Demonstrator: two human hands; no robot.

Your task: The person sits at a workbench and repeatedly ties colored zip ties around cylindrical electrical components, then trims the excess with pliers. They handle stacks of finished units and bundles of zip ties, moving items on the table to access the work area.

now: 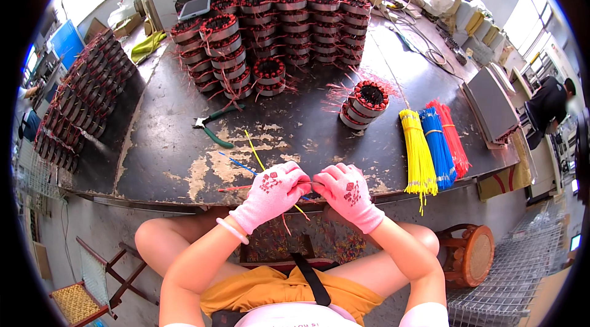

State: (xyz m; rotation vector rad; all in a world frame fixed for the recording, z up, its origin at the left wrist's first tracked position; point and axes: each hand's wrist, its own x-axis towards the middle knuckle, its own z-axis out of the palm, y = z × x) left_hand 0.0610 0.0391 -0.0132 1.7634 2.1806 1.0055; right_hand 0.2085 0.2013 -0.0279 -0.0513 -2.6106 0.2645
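Observation:
Both my hands wear pink gloves and meet just over the table's front edge. My left hand is closed on a few thin wires. A yellow wire, a blue wire and a red wire stick out past it. Fingertips of my right hand pinch together close to the left ones; a thin dark strand seems to run between them, too small to make out. Beyond the right hand stand two stacked motor stators with loose red leads. Cutters with green handles lie on the table beyond my left hand.
Yellow, blue and red wire bundles lie at the right. Stacked stators fill the back, with a phone on top. More stators stand far left. A wooden stool is beside my leg.

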